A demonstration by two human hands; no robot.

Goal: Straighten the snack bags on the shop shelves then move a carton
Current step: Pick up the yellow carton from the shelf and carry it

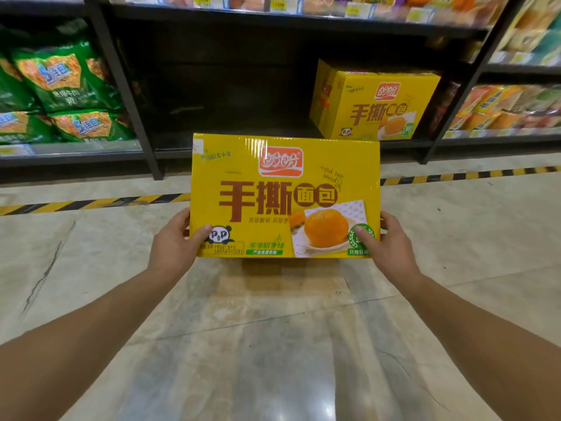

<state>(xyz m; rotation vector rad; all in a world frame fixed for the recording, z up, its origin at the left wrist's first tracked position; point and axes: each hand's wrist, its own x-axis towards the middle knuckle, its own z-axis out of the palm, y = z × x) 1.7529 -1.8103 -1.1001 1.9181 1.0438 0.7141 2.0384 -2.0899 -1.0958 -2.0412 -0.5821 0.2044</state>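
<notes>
A yellow carton [282, 183] with brown lettering and a bread picture is held above the floor in front of the dark bottom shelf. My left hand [173, 247] grips its lower left corner, thumb on the printed face. My right hand [385, 244] grips the lower right corner the same way. A second, matching yellow carton [373, 101] stands at the right end of the bottom shelf [230, 147]. Green snack bags [63, 83] lie stacked on the shelf unit to the left.
The left part of the bottom shelf is dark and bare. Black shelf uprights [127, 95] frame the bay. A yellow-black hazard stripe [91, 203] runs along the floor. More packaged snacks [510, 107] fill the right-hand shelves, and price tags line the shelf above.
</notes>
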